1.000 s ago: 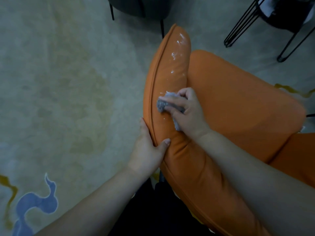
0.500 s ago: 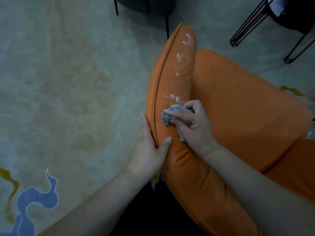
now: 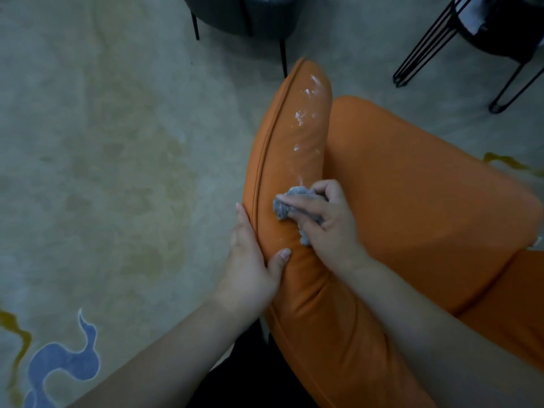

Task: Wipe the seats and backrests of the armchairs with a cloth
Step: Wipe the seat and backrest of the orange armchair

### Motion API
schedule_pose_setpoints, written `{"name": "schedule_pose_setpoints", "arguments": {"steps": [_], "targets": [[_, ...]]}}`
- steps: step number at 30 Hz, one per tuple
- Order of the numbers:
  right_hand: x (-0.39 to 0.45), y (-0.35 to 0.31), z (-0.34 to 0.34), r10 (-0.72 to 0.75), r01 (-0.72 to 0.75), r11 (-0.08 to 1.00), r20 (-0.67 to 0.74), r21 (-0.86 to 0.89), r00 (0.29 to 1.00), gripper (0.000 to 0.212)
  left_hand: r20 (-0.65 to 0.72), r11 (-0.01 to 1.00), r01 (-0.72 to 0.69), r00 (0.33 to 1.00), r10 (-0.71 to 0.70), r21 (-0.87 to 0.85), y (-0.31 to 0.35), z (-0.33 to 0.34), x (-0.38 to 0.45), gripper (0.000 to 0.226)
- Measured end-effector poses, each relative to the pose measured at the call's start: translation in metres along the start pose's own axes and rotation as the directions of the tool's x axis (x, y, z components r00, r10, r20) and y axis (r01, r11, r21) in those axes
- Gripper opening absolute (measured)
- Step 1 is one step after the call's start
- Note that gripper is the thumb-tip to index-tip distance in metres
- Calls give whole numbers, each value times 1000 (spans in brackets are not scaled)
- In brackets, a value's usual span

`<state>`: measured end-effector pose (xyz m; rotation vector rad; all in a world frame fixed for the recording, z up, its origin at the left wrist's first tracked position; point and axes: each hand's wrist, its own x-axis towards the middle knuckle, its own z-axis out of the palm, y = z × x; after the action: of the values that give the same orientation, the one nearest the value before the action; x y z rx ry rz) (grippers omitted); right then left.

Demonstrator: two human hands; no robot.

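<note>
The right hand [image 3: 329, 222] has slid the grey cloth [image 3: 290, 206] back down the orange armchair's backrest [image 3: 297, 160], nearer the left hand [image 3: 250, 269]. Its fingers curl round the bunched cloth and press it on the padded edge. White smears [image 3: 306, 113] lie farther up. The left hand grips the backrest rim, thumb on top, fingers behind.

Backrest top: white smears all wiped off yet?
No. White smears still show on the backrest beyond the cloth, which the right hand presses lower down.
</note>
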<state>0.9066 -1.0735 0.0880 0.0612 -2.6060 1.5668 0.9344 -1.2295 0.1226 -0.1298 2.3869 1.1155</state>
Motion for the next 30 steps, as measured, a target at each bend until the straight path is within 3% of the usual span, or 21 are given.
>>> {"name": "schedule_pose_setpoints", "arguments": {"steps": [3, 6, 10, 14, 17, 21, 24, 27, 30], "targets": [[47, -1, 5, -45, 44, 992, 1, -119, 999, 33, 37, 1000, -7, 999, 6, 6, -2, -2, 3, 105], [76, -6, 9, 52, -55, 997, -48, -59, 997, 29, 143, 999, 5, 990, 1, -38, -6, -10, 6, 108], [29, -9, 2, 8, -7, 1000, 91, -19, 996, 36, 254, 994, 10, 967, 17, -104, -12, -22, 7, 111], [-34, -14, -11, -74, 66, 997, 252, 42, 965, 41, 268, 988, 9, 963, 34, -156, -14, -30, 4, 112], [-48, -12, -14, -104, 101, 995, 274, 25, 956, 37, 267, 983, 1, 962, 48, -183, -16, -32, 2, 115], [-11, -4, -2, -23, 28, 994, 53, -103, 998, 33, 256, 985, 0, 966, 44, -170, -15, -34, 2, 116], [29, 5, 7, 96, -104, 993, -148, -48, 984, 29, 175, 994, -14, 984, 33, -109, -11, -30, 6, 110], [55, 15, 11, 182, -174, 983, -220, 56, 958, 29, 6, 999, -46, 999, 46, 1, 2, -21, 22, 101], [64, 23, 7, 176, -156, 982, -213, 106, 961, 36, -109, 996, -60, 992, 68, 72, 20, -18, 55, 95]]}}
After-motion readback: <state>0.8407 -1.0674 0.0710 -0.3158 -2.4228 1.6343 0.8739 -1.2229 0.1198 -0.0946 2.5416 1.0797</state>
